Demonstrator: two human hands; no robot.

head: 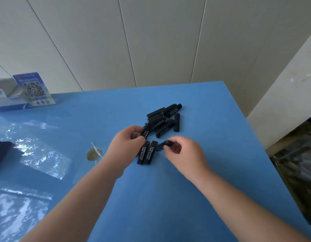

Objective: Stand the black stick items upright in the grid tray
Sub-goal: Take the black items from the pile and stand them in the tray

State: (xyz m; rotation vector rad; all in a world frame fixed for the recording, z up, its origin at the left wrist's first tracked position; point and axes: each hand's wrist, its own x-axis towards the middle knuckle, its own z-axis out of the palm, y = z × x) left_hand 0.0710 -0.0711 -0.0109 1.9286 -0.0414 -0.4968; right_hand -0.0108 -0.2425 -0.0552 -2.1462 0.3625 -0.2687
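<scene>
Several black stick items with white lettering lie in a loose pile (pixel 164 119) on the blue table (pixel 168 198). My left hand (pixel 126 145) is closed around a bunch of them; one stick (pixel 145 132) pokes up above the fingers and two sticks (pixel 145 153) hang below the palm. Just to the right, my right hand (pixel 184 152) pinches the end of another black stick (pixel 162 146) that points left toward the bunch. No grid tray is in view.
A clear acrylic stand with a QR-code card (pixel 34 89) sits at the far left on a glossy glass strip. A small clear disc-shaped object (pixel 94 154) lies left of my left hand. A dark object (pixel 1 154) is at the left edge. The table's right edge drops to a dark bag (pixel 298 163).
</scene>
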